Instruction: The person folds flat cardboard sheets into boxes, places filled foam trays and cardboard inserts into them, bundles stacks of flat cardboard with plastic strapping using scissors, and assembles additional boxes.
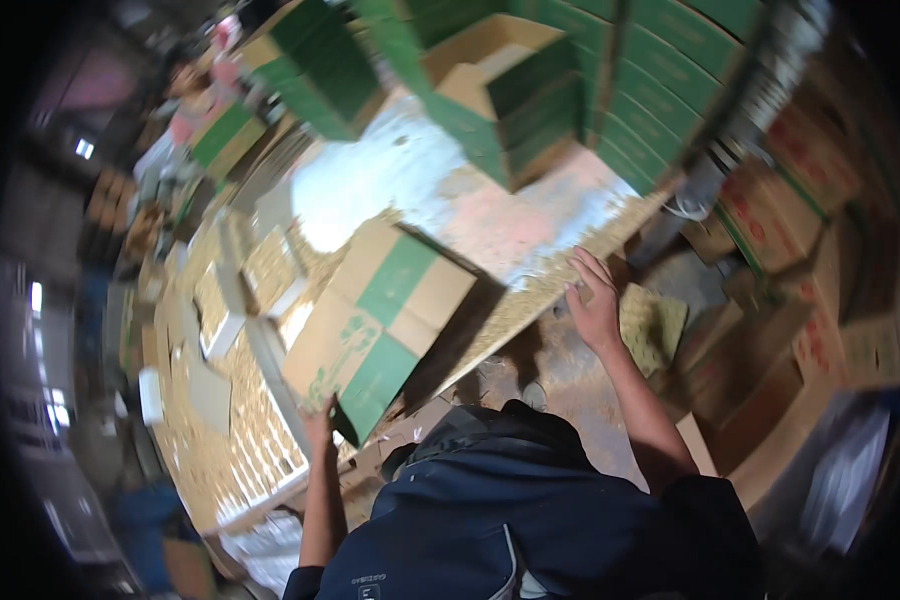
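A brown cardboard box [315, 310] with green bands and green print lies at an angle across the table's near edge. At its near left corner is my left hand [317, 418], fingers bent against the cardboard and gripping it, partly smeared by motion. My right hand [597, 302] holds nothing; its fingers are apart, by the table's right edge and away from the box. The table top [370, 185] shows worn white, pink and straw-coloured patches.
Green and brown boxes [655, 95] are stacked at the far side, one open-topped box [495, 60] among them. Straw-coloured slabs and grey cardboard pieces [208, 390] cover the left side. Brown cartons [770, 215] crowd the right, near a yellowish block [652, 325] below table height.
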Demonstrator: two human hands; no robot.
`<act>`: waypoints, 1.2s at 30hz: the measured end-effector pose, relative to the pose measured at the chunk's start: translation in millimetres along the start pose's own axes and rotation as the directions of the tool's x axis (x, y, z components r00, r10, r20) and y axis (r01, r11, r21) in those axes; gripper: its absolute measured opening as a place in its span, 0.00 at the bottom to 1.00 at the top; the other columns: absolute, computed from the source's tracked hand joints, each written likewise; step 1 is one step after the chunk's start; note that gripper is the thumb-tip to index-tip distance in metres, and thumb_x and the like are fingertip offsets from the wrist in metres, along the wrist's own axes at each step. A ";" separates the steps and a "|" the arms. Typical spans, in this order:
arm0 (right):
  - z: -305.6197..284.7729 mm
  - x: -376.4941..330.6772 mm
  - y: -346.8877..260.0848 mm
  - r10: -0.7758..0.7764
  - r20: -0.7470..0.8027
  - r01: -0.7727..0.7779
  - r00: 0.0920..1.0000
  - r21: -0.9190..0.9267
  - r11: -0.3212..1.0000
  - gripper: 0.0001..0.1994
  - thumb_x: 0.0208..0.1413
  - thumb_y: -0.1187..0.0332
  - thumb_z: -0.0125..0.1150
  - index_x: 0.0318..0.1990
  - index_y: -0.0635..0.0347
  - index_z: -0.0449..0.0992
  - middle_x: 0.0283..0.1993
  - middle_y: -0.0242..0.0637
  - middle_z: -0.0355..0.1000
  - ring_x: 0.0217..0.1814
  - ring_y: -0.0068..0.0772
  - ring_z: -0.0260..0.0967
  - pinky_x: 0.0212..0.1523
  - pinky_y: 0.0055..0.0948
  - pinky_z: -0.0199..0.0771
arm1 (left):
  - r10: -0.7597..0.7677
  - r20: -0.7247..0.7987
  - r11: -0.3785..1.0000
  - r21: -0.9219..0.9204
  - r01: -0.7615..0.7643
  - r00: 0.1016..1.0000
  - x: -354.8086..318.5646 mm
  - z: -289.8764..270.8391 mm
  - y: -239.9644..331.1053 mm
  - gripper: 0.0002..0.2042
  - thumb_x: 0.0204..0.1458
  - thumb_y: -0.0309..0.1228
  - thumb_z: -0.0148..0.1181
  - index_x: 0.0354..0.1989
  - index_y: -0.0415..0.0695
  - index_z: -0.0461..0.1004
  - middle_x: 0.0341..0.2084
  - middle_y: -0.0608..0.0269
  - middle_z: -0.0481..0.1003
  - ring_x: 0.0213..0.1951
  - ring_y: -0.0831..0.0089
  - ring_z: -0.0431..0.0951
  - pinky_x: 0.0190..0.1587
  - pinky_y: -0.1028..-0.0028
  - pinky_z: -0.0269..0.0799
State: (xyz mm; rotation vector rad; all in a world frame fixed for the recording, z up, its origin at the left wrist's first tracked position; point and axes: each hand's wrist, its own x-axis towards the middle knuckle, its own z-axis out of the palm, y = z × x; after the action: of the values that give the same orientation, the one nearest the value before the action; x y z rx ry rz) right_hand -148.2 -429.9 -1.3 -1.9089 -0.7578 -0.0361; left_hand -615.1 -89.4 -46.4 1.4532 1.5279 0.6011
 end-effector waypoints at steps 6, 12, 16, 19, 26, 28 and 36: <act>151.9 86.1 -17.5 0.069 0.512 -0.132 0.856 0.088 0.987 0.27 0.60 0.57 0.59 0.61 0.66 0.69 0.65 0.51 0.66 0.68 0.45 0.62 0.68 0.34 0.59 | -0.189 0.061 0.814 -0.549 0.191 0.980 -31.6 29.2 15.2 0.30 0.52 0.30 0.68 0.63 0.39 0.62 0.48 0.53 0.76 0.47 0.62 0.78 0.47 0.66 0.78; 258.2 118.9 25.7 0.354 0.825 -0.697 0.441 0.067 0.714 0.31 0.66 0.47 0.49 0.63 0.66 0.68 0.58 0.47 0.73 0.58 0.38 0.72 0.60 0.33 0.69 | -0.248 0.345 0.630 -0.652 0.421 0.905 -13.3 29.4 1.2 0.27 0.57 0.38 0.64 0.62 0.41 0.64 0.50 0.54 0.75 0.48 0.60 0.78 0.49 0.63 0.78; 271.3 125.3 44.0 0.337 0.883 -0.834 0.326 0.100 0.543 0.29 0.68 0.46 0.45 0.62 0.63 0.70 0.54 0.41 0.75 0.52 0.34 0.75 0.52 0.30 0.75 | -0.278 0.416 0.551 -0.669 0.498 0.866 2.5 36.4 -10.1 0.29 0.56 0.37 0.64 0.64 0.40 0.61 0.52 0.51 0.72 0.51 0.61 0.76 0.51 0.62 0.77; 268.1 127.1 29.9 0.302 0.926 -0.914 0.224 0.092 0.395 0.26 0.68 0.49 0.45 0.61 0.61 0.70 0.52 0.40 0.76 0.51 0.34 0.75 0.50 0.32 0.78 | -0.240 0.397 0.643 -0.619 0.451 0.886 18.1 38.2 0.3 0.31 0.58 0.45 0.61 0.65 0.40 0.62 0.56 0.52 0.71 0.54 0.60 0.75 0.55 0.63 0.74; 258.3 34.1 -4.7 0.517 0.797 -0.912 0.314 0.102 0.397 0.26 0.67 0.48 0.47 0.60 0.61 0.70 0.50 0.40 0.76 0.48 0.33 0.76 0.47 0.34 0.79 | -0.199 0.377 0.836 -0.417 0.357 0.905 87.2 -23.5 15.4 0.34 0.54 0.41 0.64 0.65 0.36 0.59 0.52 0.45 0.73 0.52 0.59 0.76 0.53 0.63 0.75; 260.8 19.5 -6.3 0.556 0.747 -0.898 0.364 0.124 0.422 0.27 0.67 0.48 0.47 0.61 0.61 0.70 0.50 0.40 0.76 0.48 0.33 0.76 0.46 0.34 0.79 | -0.154 0.385 0.867 -0.389 0.311 0.910 103.5 -33.3 9.9 0.34 0.56 0.41 0.63 0.66 0.36 0.58 0.53 0.44 0.73 0.52 0.58 0.77 0.52 0.63 0.77; 257.2 43.2 -67.0 0.296 0.576 -0.499 0.762 0.232 0.835 0.27 0.66 0.56 0.51 0.66 0.63 0.63 0.58 0.44 0.72 0.58 0.36 0.69 0.58 0.31 0.67 | 0.194 0.006 0.976 0.097 -0.193 0.981 87.3 -29.6 18.5 0.39 0.56 0.40 0.61 0.72 0.40 0.50 0.64 0.41 0.64 0.64 0.52 0.66 0.65 0.66 0.61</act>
State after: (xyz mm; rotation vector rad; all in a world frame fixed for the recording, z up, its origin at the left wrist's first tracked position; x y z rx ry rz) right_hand -226.2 -177.0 -51.1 -1.6740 -0.6175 0.8819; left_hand -621.2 4.3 -41.4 1.6897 1.4451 0.6522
